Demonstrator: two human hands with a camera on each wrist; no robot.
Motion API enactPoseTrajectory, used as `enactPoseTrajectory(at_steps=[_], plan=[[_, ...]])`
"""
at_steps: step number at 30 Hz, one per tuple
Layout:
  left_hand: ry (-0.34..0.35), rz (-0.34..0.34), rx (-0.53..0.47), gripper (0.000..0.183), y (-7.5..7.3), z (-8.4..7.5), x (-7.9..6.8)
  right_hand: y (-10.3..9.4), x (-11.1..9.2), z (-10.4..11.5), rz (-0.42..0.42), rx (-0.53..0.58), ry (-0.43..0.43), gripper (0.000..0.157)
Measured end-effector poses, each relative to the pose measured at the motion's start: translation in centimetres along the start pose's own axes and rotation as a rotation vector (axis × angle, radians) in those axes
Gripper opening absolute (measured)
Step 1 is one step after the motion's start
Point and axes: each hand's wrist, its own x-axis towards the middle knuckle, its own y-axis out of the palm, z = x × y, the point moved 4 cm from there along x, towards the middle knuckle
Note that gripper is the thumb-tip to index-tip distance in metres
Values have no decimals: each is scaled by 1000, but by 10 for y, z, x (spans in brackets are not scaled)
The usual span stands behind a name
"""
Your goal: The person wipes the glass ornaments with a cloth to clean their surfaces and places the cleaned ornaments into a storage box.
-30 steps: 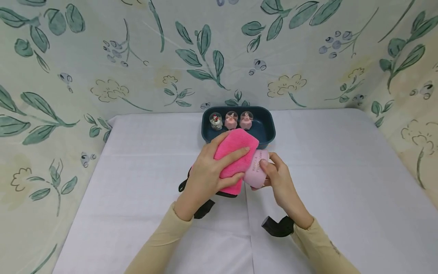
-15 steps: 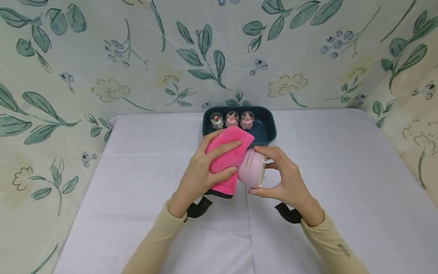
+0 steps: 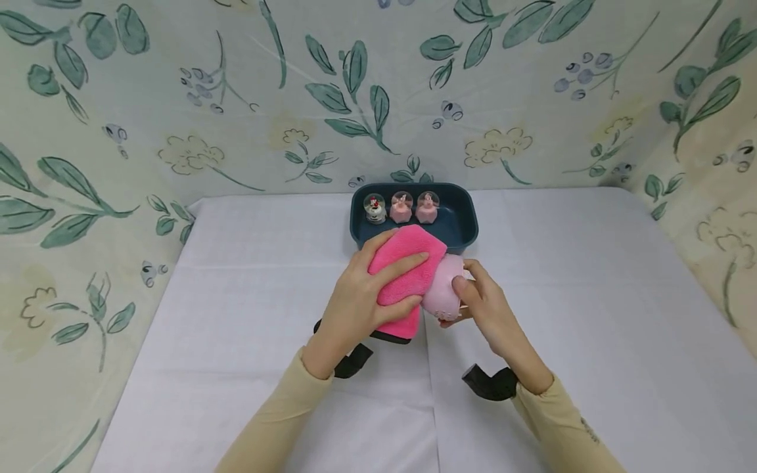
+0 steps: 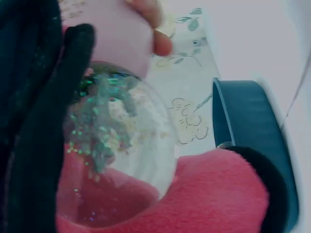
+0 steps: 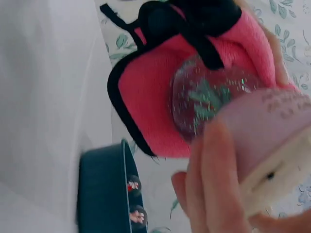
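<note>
My right hand (image 3: 491, 315) grips the pale pink base of a snow globe (image 3: 443, 289), which lies tipped on its side above the table. A bright pink cloth (image 3: 408, 242) with black edging is wrapped about the glass part, and my left hand (image 3: 355, 295) holds it there, fingers spread over the top. Within the folds, the left wrist view shows the clear glass dome (image 4: 150, 126) with green glitter inside. Seen from the right wrist, the cream underside (image 5: 282, 170) of the base faces away from the cloth.
Just beyond the hands stands a dark blue tray (image 3: 464, 223). Along its left part sit three small snow globes, one white (image 3: 375, 209) and two pink (image 3: 401, 209). White cloth (image 3: 591, 295) covers the table, and a leaf-patterned curtain (image 3: 236, 131) hangs behind it.
The snow globe has turned within the cloth, its lettering shifting from the upper side towards the lower edge. My right hand regripped the base; both hands shifted left and then back.
</note>
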Motion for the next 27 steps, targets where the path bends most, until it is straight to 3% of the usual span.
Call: enactPoseTrajectory(at_steps=[3, 5, 9, 11, 13, 17, 19, 21, 24, 27], plan=[[-70, 7, -105, 52, -4, 5, 0, -4, -1, 5, 98, -156, -108, 76], [-97, 7, -155, 52, -7, 7, 0, -7, 0, 10, 107, -278, -232, 93], [-103, 7, -171, 51, -9, 5, 1, -11, 2, 18, 12, -436, -474, 94], [-100, -3, -142, 51, -8, 4, 2, -10, 3, 18, -35, -412, -499, 88], [-92, -10, -96, 52, -6, 4, 1, -8, 4, 14, -78, -334, -435, 76], [-35, -31, 49, 53, -1, 1, 0, 0, 6, -1, -128, -96, -118, 49], [4, -43, 120, 53, 1, 0, 0, 5, 6, -8, -117, 10, 31, 45], [27, -51, 158, 53, 2, 0, 0, 9, 7, -11, -81, 69, 120, 49], [-6, -36, 124, 53, 0, 4, -1, 9, 7, -11, 24, 24, 137, 54], [-76, -16, -3, 53, -7, 11, -1, 6, 5, -4, 114, -139, 32, 71]])
